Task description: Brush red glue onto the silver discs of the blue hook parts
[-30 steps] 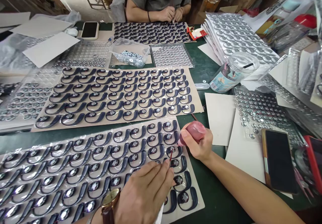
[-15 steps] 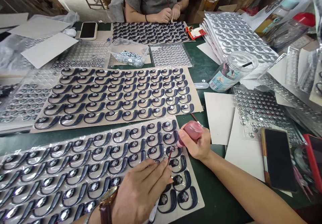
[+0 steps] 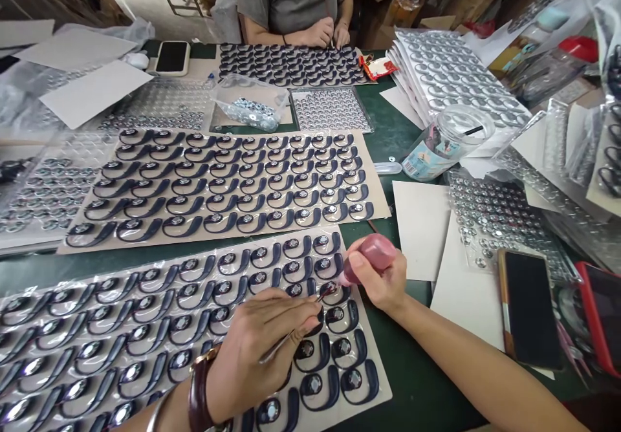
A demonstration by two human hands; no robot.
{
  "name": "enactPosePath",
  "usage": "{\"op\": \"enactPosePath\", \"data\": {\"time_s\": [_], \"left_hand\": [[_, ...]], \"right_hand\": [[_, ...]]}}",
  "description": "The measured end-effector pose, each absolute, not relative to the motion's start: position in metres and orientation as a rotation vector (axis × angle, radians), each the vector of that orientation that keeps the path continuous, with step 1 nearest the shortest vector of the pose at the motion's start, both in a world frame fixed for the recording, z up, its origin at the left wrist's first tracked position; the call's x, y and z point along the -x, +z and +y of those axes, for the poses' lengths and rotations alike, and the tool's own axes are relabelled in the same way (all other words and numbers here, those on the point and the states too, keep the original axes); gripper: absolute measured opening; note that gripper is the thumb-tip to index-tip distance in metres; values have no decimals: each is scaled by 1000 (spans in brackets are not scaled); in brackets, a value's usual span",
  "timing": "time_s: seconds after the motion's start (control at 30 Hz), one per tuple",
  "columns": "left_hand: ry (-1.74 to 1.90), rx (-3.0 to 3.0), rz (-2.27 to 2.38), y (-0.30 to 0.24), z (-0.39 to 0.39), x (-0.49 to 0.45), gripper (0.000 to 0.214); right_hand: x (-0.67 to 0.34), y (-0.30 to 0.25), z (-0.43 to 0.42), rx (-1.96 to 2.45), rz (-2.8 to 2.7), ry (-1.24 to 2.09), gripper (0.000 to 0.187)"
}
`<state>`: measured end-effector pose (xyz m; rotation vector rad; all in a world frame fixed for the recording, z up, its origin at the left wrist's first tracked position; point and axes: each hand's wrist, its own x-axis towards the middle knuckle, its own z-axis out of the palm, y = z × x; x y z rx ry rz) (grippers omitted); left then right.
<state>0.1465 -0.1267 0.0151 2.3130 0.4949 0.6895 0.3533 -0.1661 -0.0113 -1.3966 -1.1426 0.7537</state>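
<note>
My right hand (image 3: 385, 280) is wrapped round a pink squeeze bottle (image 3: 373, 257), tilted with its nozzle down to the left. The nozzle is right by a dark curved piece (image 3: 347, 293) with a round faceted gem, near the right edge of the front card (image 3: 376, 383). My left hand (image 3: 266, 335) is closed on a thin pointed tool (image 3: 281, 343), silvery at the rear with a dark reddish tip. That tip touches or hovers just over the same piece; I cannot tell which. Rows of similar pieces under clear film cover the card, and my left hand hides some.
A second card of pieces (image 3: 383, 189) lies behind. Beyond it are a clear tub (image 3: 226, 99) of small parts and a gem tray (image 3: 332, 108). To the right stand a plastic jar (image 3: 427, 157) and a phone (image 3: 531, 309). Opposite, a person's hands (image 3: 330, 34) work over another card.
My left hand has rolled and shifted slightly left, laying the thin tool flatter and baring more of its shaft. My right hand keeps the squeeze bottle at nearly the same spot.
</note>
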Motion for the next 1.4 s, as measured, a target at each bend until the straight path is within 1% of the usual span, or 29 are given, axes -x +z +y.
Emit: {"op": "enactPosePath", "data": {"time_s": [0.1, 0.27, 0.43, 0.6, 0.87, 1.03, 1.2, 1.4], "left_hand": [[692, -2353, 454, 18, -126, -146, 27], [700, -2615, 367, 19, -123, -144, 27], [675, -2805, 366, 10, -117, -147, 27], [643, -2956, 330, 2, -121, -149, 27], [530, -3227, 125, 1, -133, -150, 40], [492, -3248, 137, -2, -134, -148, 42], [498, -3225, 162, -3, -135, -148, 39], [560, -3206, 180, -3, -135, -149, 40]], "right_hand": [[-358, -5, -157, 1399, -1125, 810, 20], [-358, -12, -141, 1435, -1104, 744, 16], [-353, -27, -138, 1405, -1044, 665, 13], [-354, -28, -139, 1418, -1117, 705, 11], [-355, -26, -138, 1462, -1309, 634, 6], [-355, -31, -138, 1496, -1327, 611, 9], [-357, -31, -136, 1575, -1291, 487, 13], [-355, -30, -138, 1533, -1238, 504, 11]]}}
